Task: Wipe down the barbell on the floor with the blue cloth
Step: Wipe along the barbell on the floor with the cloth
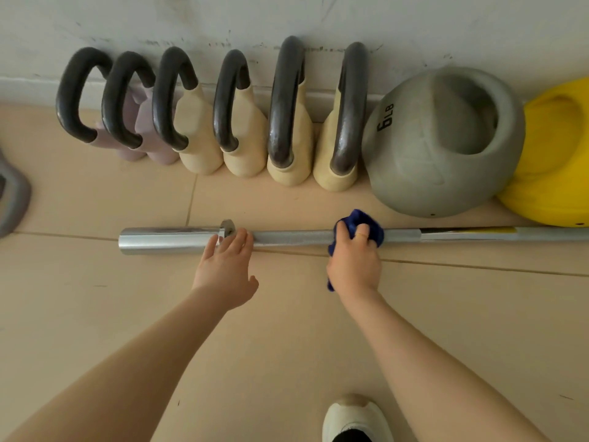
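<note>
Both hands are on the barbell, which lies on the floor before the kettlebells. Right hand clutches the cloth around the shaft; left hand rests open-fingered beside the collar.

The barbell is lying on the tiled floor, in front of a row of kettlebells. The right hand is pressing the blue cloth around the barbell's shaft. The left hand is resting open-fingered beside the barbell's collar.
</note>
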Demonstrator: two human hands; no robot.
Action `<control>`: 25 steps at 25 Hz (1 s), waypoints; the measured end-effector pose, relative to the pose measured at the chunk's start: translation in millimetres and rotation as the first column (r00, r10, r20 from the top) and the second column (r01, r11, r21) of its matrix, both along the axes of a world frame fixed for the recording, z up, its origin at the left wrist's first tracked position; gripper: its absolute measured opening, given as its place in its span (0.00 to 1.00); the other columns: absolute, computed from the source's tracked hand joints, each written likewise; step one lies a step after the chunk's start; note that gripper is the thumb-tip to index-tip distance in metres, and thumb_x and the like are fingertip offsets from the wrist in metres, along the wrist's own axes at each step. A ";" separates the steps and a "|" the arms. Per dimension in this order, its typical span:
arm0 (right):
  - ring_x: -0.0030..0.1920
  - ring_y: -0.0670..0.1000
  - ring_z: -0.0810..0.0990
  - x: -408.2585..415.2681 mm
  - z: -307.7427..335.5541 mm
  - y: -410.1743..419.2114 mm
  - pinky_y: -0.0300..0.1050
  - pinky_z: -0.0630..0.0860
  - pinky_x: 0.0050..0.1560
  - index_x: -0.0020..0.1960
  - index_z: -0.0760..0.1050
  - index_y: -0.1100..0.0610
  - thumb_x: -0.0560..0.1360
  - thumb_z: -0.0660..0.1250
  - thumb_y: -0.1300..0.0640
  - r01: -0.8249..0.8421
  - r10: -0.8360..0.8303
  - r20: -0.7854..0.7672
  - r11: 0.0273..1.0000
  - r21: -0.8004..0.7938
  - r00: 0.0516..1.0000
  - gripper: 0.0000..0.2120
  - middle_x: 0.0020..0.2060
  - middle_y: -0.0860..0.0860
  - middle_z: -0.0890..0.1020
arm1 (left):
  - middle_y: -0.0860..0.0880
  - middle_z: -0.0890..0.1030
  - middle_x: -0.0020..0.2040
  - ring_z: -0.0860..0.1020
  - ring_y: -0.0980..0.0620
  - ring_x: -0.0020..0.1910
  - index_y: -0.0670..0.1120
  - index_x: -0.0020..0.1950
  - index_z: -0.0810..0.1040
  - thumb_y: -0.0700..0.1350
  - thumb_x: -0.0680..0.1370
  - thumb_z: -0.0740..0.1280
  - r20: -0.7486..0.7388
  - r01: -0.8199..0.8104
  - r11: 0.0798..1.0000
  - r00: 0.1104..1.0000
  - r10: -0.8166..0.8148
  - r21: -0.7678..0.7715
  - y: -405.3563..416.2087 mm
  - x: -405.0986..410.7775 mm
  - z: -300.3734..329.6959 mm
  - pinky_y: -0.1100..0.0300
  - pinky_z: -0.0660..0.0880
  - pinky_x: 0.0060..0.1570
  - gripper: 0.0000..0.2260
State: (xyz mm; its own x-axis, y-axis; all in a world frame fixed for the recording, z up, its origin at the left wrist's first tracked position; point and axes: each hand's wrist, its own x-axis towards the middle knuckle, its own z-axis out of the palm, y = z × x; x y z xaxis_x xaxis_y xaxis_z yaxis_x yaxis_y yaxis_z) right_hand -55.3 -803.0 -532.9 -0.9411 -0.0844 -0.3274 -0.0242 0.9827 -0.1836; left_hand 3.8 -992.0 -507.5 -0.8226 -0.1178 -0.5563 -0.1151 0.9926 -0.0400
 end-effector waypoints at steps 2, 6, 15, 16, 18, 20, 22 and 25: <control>0.55 0.60 0.72 9.4 3.0 -30.6 0.52 0.74 0.48 0.70 0.60 0.56 0.74 0.63 0.57 -0.133 0.134 0.013 0.990 -0.056 0.991 0.26 0.62 0.59 0.66 | 0.50 0.46 0.78 0.44 0.49 0.77 0.46 0.77 0.44 0.54 0.77 0.57 0.001 0.001 1.000 1.000 -0.001 -0.011 0.0 2.7 1.3 0.49 0.39 0.74 0.33; 0.56 0.59 0.72 -7.6 8.6 -19.9 0.49 0.72 0.48 0.68 0.62 0.56 0.74 0.61 0.59 -0.410 0.410 0.031 0.912 0.000 0.912 0.24 0.61 0.58 0.68 | 0.52 0.46 0.78 0.39 0.49 0.76 0.47 0.77 0.44 0.52 0.78 0.55 -0.009 -0.019 1.000 1.000 0.020 0.022 -3.0 4.3 0.0 0.48 0.37 0.74 0.31; 0.56 0.62 0.72 11.2 16.5 -90.5 0.52 0.72 0.49 0.71 0.59 0.57 0.76 0.60 0.57 -0.574 0.574 0.058 0.819 -0.019 0.817 0.24 0.62 0.60 0.67 | 0.52 0.50 0.78 0.42 0.52 0.76 0.47 0.77 0.47 0.44 0.79 0.55 -0.079 -0.045 0.976 0.995 0.063 0.212 -18.4 6.8 -5.5 0.53 0.42 0.75 0.28; 0.55 0.62 0.73 2.6 17.0 -81.4 0.52 0.72 0.48 0.70 0.60 0.56 0.76 0.60 0.57 -0.627 0.625 0.051 0.779 0.013 0.779 0.24 0.61 0.60 0.68 | 0.51 0.50 0.78 0.42 0.52 0.76 0.46 0.77 0.47 0.44 0.79 0.55 -0.093 -0.053 0.970 0.993 0.078 0.238 -19.1 8.0 -5.2 0.53 0.42 0.75 0.28; 0.46 0.62 0.76 -7.1 12.3 -59.4 0.50 0.73 0.43 0.63 0.70 0.55 0.70 0.68 0.57 -0.614 0.629 -0.096 0.775 0.149 0.771 0.22 0.53 0.60 0.74 | 0.50 0.51 0.78 0.43 0.52 0.76 0.45 0.77 0.46 0.43 0.80 0.55 -0.112 -0.090 0.954 0.986 0.126 0.285 -19.5 8.7 -2.4 0.54 0.44 0.75 0.28; 0.37 0.62 0.77 -0.7 0.6 -55.8 0.49 0.75 0.39 0.50 0.77 0.58 0.62 0.74 0.60 -0.448 0.480 -0.211 0.875 0.184 0.852 0.17 0.44 0.60 0.78 | 0.49 0.51 0.77 0.45 0.52 0.76 0.43 0.77 0.45 0.42 0.80 0.55 -0.099 -0.149 0.930 0.976 0.192 0.336 -18.1 8.0 0.4 0.55 0.45 0.75 0.28; 0.38 0.64 0.77 12.2 -7.5 -77.0 0.51 0.76 0.42 0.47 0.77 0.60 0.61 0.74 0.63 -0.388 0.398 -0.201 0.918 0.088 0.895 0.15 0.43 0.61 0.78 | 0.48 0.51 0.78 0.44 0.52 0.76 0.42 0.77 0.44 0.42 0.80 0.55 -0.092 -0.180 0.911 0.969 0.229 0.371 -15.9 7.6 0.5 0.56 0.45 0.75 0.29; 0.46 0.65 0.77 18.0 -3.1 -109.1 0.54 0.74 0.48 0.57 0.74 0.62 0.70 0.68 0.62 -0.548 0.543 -0.112 0.836 -0.015 0.832 0.17 0.52 0.63 0.76 | 0.47 0.47 0.78 0.44 0.53 0.76 0.41 0.76 0.41 0.41 0.79 0.54 -0.074 -0.221 0.881 0.958 0.275 0.418 -17.8 9.8 -1.6 0.56 0.45 0.75 0.30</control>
